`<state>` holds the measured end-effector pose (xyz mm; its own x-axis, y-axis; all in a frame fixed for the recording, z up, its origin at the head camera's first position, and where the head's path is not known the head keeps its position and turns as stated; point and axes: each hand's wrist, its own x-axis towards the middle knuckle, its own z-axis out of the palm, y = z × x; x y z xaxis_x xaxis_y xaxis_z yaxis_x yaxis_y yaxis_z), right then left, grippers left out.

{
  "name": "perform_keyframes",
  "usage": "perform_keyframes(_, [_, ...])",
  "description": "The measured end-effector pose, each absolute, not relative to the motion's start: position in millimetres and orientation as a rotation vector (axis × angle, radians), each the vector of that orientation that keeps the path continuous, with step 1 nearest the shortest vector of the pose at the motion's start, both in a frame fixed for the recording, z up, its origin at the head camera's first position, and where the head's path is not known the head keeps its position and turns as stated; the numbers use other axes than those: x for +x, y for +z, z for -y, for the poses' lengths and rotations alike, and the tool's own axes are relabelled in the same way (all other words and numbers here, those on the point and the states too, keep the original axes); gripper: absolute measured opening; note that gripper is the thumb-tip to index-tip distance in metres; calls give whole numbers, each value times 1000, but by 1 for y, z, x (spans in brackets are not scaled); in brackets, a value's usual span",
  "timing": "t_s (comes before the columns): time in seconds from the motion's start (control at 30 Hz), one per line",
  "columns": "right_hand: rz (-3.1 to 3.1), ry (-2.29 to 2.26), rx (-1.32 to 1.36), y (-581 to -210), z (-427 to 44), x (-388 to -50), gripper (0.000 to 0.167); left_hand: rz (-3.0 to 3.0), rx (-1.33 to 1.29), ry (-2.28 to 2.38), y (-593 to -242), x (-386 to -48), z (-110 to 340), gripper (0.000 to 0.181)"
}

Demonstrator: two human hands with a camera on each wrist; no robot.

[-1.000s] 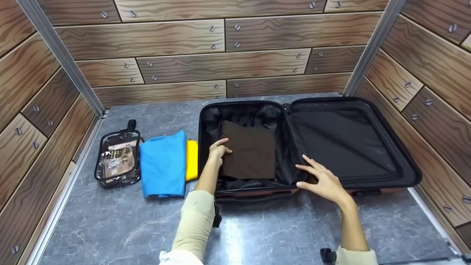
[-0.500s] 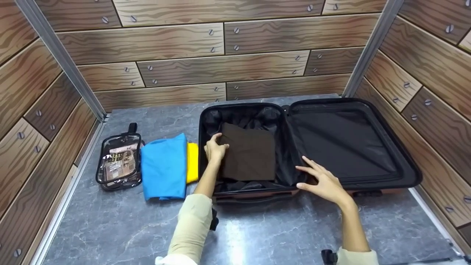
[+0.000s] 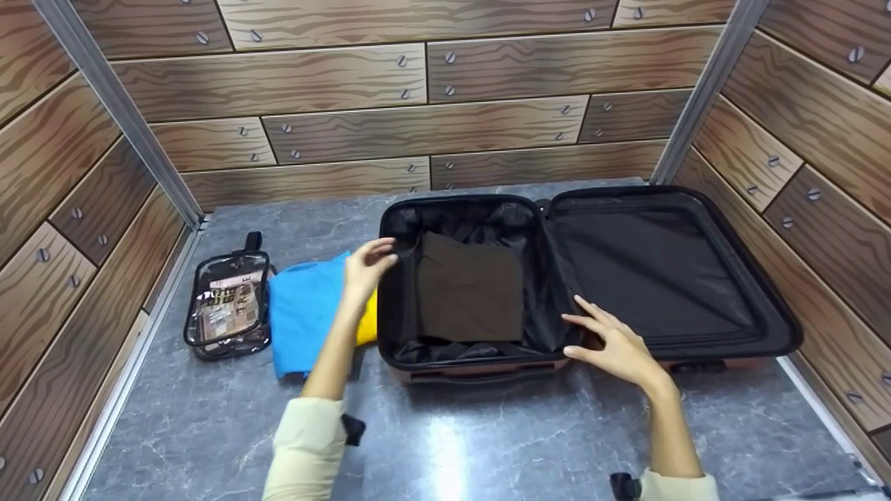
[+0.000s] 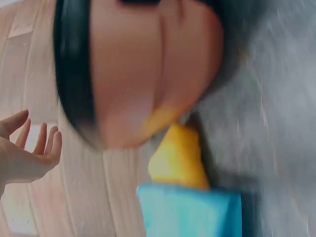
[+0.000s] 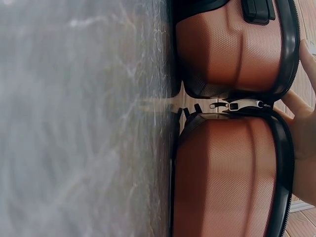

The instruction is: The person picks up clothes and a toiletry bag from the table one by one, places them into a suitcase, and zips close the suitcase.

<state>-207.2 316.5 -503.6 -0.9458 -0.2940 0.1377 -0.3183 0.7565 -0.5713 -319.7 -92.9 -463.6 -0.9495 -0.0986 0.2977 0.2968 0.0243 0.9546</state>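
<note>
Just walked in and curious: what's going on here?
Someone is at an open suitcase with a folded brown cloth inside. The left hand, empty, is near its left edge. The right hand holds nothing either, near where the halves meet. A blue cloth, yellow cloth and clear pouch lie outside, to the left.

Dark letters on a clear pouch

Well left of the suitcase (image 3: 640,271), the clear pouch (image 3: 203,278) carries sideways lettering (image 3: 243,298), apparently including R and A; the whole word and the emblem (image 3: 221,296) beside it are too small to read
</note>
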Motion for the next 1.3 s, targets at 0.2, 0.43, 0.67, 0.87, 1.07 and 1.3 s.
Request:
perform_keyframes(0.2, [2917, 955, 508, -504, -317, -207, 60, 2029, 40, -1927, -458, -287, 141, 30])
perform_keyframes(0.43, [2912, 956, 506, -503, -319, -206, 59, 2020, 289, -1983, -479, -265, 183, 37])
perform_keyframes(0.67, [2917, 953, 511, -501, -318, -208, 59, 1961, 464, -1865, -504, -257, 209, 37])
perform_keyframes(0.87, [2917, 953, 506, -501, -317, -207, 59, 1994, 618, -1682, -525, -254, 222, 36])
perform_keyframes(1.07, [2914, 959, 518, -503, -316, -207, 59, 2095, 652, -1647, -536, -252, 230, 38])
perform_keyframes(1.3, [2917, 954, 512, -503, -316, -207, 59, 2181, 644, -1754, -542, -250, 236, 39])
